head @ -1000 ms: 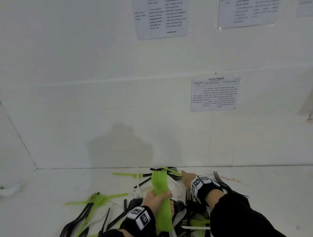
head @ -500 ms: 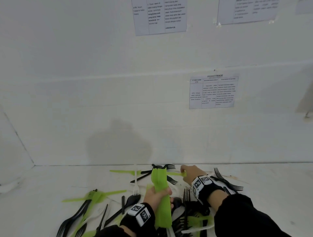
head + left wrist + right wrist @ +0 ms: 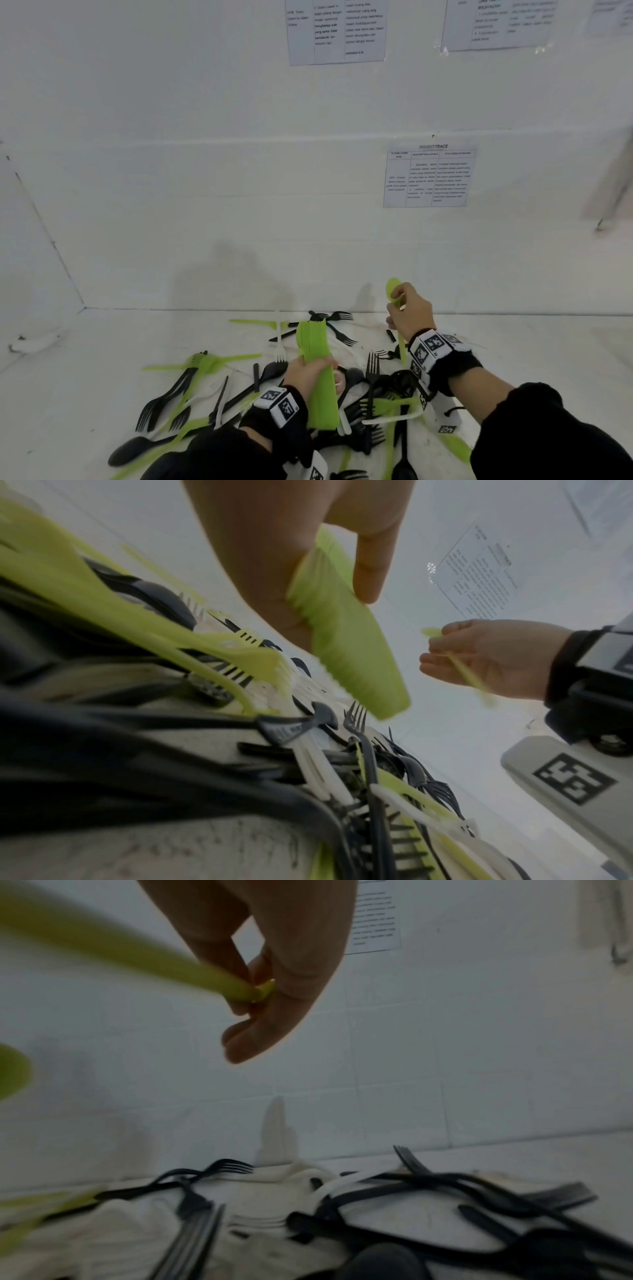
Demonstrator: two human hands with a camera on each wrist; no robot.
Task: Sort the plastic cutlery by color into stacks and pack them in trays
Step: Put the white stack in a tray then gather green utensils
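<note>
Green plastic fills both hands. The left hand (image 3: 310, 371) is clenched around a stack of green cutlery (image 3: 317, 370), held upright above the heap, fork tines showing at its top edge. The right hand (image 3: 409, 317) pinches a single green spoon (image 3: 394, 291) by its handle, bowl up, lifted clear of the counter (image 3: 102, 359) and a little to the right of the stack. From the right wrist view, thumb and fingers close on the handle partway along it, the rest of it running out under the wrist.

The step in hand looks like adding this spoon to the green stack. To do it well, the spoon should be turned to lie the same way as the pieces already gripped, handle to handle, then slid flat against the stack's face while the left thumb loosens just enough to take it in. Loosening too far risks the nested pieces fanning out or slipping.

Below lies the mixed pile (image 3: 370, 394) of black, white and green forks, spoons and knives, tangled across one another, so much sorting remains. No tray is in view.
</note>
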